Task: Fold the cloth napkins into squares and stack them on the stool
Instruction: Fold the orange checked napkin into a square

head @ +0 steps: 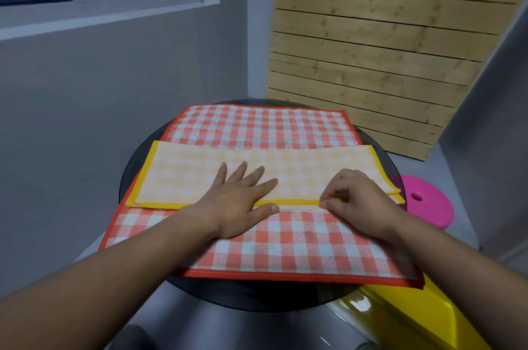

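Napkins are lying one on the other on the round dark table (257,299): the yellow napkin (285,163), already doubled into a long strip, is sitting across the middle of the red checked napkin (300,246), which is lying open and flat beneath it. Starting from the left, the strip's left end is lying free, its yellow hem reaching close to the red border. Next, my left hand (238,204) is pressing down flat, fingers spread, on the near edge of the strip, with the thumb lying over onto the red checks. To the right of it, my right hand (357,201) is pinching the near yellow hem between thumb and fingertips, near my left thumb. I am judging that the strip is being readied for its second fold, one end over the other, to make the square. To do that well I should be holding the layers down with the flat hand so they are not sliding apart, catching both yellow layers in the pinch and not the red cloth below, and matching corner to corner before creasing. Farthest right, the pink stool (428,206) is standing beside and lower than the table, and no folded napkin is showing on the part I can see.
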Demonstrator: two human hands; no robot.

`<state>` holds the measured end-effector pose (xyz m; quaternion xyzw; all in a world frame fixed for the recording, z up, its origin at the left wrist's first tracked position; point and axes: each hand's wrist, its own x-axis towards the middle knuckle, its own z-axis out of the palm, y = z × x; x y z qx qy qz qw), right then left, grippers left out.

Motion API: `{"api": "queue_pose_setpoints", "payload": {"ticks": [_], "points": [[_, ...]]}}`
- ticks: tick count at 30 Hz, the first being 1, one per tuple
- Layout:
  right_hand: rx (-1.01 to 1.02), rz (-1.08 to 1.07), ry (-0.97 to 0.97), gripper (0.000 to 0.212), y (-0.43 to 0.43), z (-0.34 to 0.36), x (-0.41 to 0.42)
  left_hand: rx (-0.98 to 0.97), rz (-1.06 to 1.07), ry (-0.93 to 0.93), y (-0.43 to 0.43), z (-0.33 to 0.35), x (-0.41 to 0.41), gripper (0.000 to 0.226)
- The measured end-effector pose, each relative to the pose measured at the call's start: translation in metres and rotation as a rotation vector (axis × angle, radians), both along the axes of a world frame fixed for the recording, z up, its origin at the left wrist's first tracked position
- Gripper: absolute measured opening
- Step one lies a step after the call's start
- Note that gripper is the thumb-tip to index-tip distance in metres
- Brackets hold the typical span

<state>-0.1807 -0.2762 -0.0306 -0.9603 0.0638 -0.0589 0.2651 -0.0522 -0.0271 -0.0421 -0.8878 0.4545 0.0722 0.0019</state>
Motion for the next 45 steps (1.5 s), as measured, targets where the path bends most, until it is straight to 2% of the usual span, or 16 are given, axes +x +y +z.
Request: {"api": "queue_pose_setpoints", "payload": {"ticks": [11, 15, 19, 25, 28, 30, 34, 39, 42, 45], "points": [[-0.021, 0.009, -0.005, 0.006, 0.0, -0.001, 0.001, 0.016, 0.043, 0.0, 0.002, 0.001, 0.005, 0.072], [-0.115, 0.045, -0.051, 0.009, 0.003, -0.004, 0.003, 0.014, 0.048, -0.004, 0.003, 0.0, 0.005, 0.073], [-0.074, 0.054, -0.077, 0.009, 0.008, -0.002, 0.001, 0.008, 0.045, -0.063, 0.005, -0.002, 0.009, 0.077], [-0.131, 0.065, 0.018, 0.01, 0.015, 0.001, 0.002, -0.014, 0.07, -0.018, 0.007, -0.002, 0.008, 0.078], [-0.07, 0.075, -0.036, 0.017, 0.024, 0.011, 0.013, -0.025, 0.099, 0.058, 0.009, 0.001, 0.008, 0.075], [-0.099, 0.097, -0.045, 0.032, 0.037, 0.018, 0.03, -0.026, 0.114, 0.104, 0.008, 0.003, 0.009, 0.07], [-0.207, 0.158, 0.074, 0.053, 0.063, 0.013, 0.081, -0.068, 0.138, 0.134, 0.008, 0.003, 0.012, 0.061], [-0.34, 0.145, 0.202, 0.06, 0.065, -0.013, 0.106, -0.084, 0.201, 0.173, 0.015, 0.0, 0.02, 0.076], [-0.374, 0.129, 0.194, 0.06, 0.064, -0.023, 0.106, -0.105, 0.271, 0.192, 0.017, 0.005, 0.035, 0.072], [-0.379, 0.121, 0.176, 0.061, 0.064, -0.026, 0.106, -0.095, 0.319, 0.106, 0.015, 0.003, 0.05, 0.07]]}}
